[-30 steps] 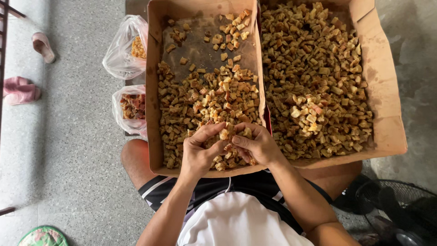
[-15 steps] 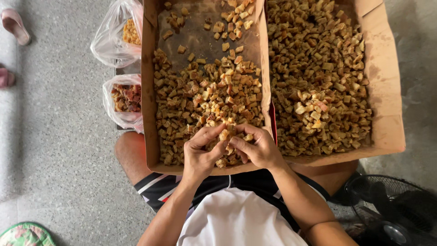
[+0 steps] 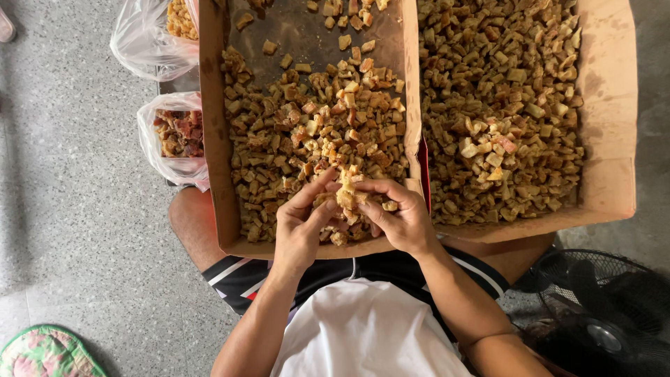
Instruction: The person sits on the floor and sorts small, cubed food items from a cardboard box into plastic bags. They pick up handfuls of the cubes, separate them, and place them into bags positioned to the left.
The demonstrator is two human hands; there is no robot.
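Two open cardboard boxes rest on my lap, both filled with small brown and tan food chunks. My left hand (image 3: 301, 227) and my right hand (image 3: 396, 216) meet over the near edge of the left box (image 3: 213, 160). Together the fingers of both hands pinch a pale yellowish chunk (image 3: 345, 195) just above the pile. The left box has a bare patch at its far end. The right box (image 3: 611, 139) is filled almost across.
Two clear plastic bags stand on the floor left of the boxes: the far bag (image 3: 150, 35) with yellowish pieces, the near bag (image 3: 178, 136) with reddish pieces. A black fan (image 3: 604, 314) sits at the lower right. A flowered cushion (image 3: 42, 352) lies at the lower left.
The view has shifted so the boxes sit higher and the sandals at the left have slid out of sight. My hands stay together at the left box's near edge, working a chunk.
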